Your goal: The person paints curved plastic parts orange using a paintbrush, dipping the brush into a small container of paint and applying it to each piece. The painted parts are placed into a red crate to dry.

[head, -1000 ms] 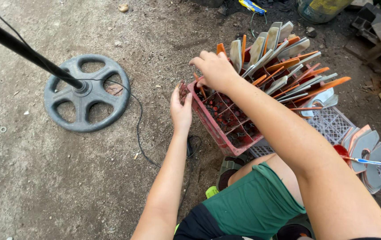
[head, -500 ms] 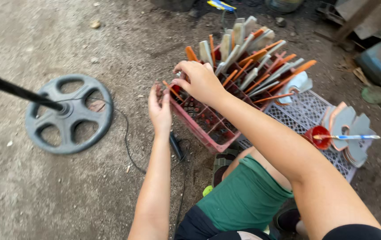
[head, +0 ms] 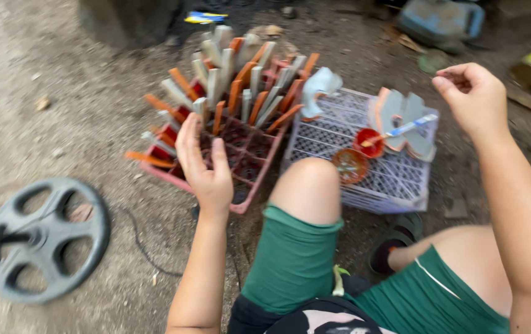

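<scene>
My left hand [head: 207,167] is spread open over the red crate [head: 216,154] of upright sticks [head: 241,93] on the ground; my right hand [head: 473,96] hovers half curled, perhaps pinching something small. I should steady the crate first.

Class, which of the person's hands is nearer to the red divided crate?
Left. The left hand hovers open over the red divided crate; the right hand is raised far right, beyond the white crate.
</scene>
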